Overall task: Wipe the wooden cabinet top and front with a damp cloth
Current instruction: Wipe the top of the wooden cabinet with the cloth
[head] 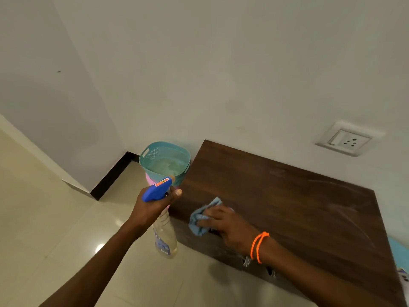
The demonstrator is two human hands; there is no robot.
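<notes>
A dark wooden cabinet (287,200) stands against the white wall, its top showing faint dusty streaks toward the right. My right hand (228,224) presses a crumpled light blue cloth (201,218) onto the top's near left edge. An orange cord bracelet circles that wrist. My left hand (152,204) grips a clear spray bottle (164,238) with a blue trigger head, held upright just left of the cabinet's corner. The cabinet front drops away below the cloth, with metal handles partly visible under my right forearm.
A teal perforated basket (155,151) stands stacked on a pink one beside the cabinet's left side. A white wall socket (346,139) sits above the cabinet. Glossy beige floor tiles spread to the left, with a black skirting along the wall.
</notes>
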